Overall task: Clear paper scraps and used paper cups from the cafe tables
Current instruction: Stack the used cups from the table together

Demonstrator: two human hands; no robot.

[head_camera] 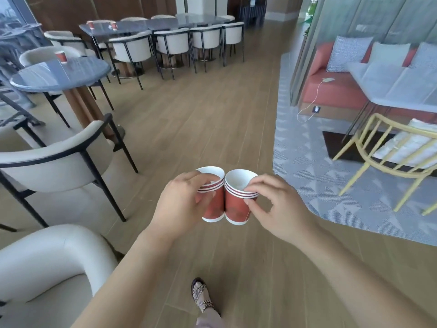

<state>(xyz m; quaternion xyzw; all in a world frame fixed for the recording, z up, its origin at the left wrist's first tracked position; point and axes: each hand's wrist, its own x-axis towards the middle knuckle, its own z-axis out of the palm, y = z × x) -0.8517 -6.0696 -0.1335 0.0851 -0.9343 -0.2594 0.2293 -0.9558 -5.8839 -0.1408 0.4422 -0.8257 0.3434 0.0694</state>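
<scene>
My left hand (182,204) grips a stack of red paper cups (214,209) with white rims. Beside it, my right hand (279,204) grips a second stack of red paper cups (236,207). The two stacks touch side by side, held upright above the wooden floor. One more red cup (61,56) stands on the round grey table (78,74) at the left. Two red cups (90,24) (113,25) stand on the long dark table (142,26) at the back.
Cream armchairs (59,166) with black frames stand at my left, one (47,261) very close. More chairs line the long table. At the right lie a patterned grey rug (307,176), a yellow-framed chair (390,152) and a red sofa (331,91). Wooden floor runs ahead.
</scene>
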